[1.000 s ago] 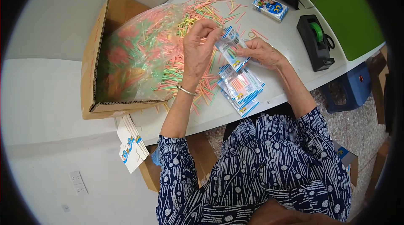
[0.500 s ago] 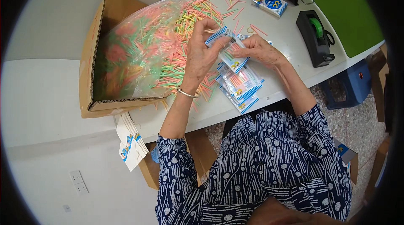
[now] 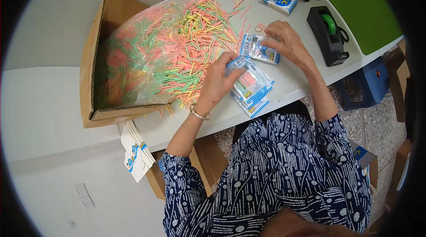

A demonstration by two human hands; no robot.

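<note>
The left hand (image 3: 217,81) is closed on the upper packet (image 3: 243,65), with the thumb laid across its face and the fingers at its upper left edge; this grip probably keeps the thin wrapper flat and stops it sliding. The upper packet sits over the far end of the packet stack (image 3: 260,94), which lies fanned near the front edge of the white surface (image 3: 286,79), presumably to stay within short reach of both hands. The right hand (image 3: 290,44) is partly open, its fingers bent and apart above a separate flat packet (image 3: 255,51); whether they touch it cannot be told. That packet lies just beyond the stack, a spacing that appears to keep the two groups distinct. Loose sticks (image 3: 199,44) in pink, green and yellow are spread to the left, beside the left hand. They extend from the mouth of a clear bag (image 3: 144,55) inside a cardboard box (image 3: 86,86) tipped on its side, an attitude that likely lets the contents spill out at working height. The tape dispenser (image 3: 326,37) stands beyond the right hand, near the surface's edge, apparently so that it leaves the middle unobstructed.
</note>
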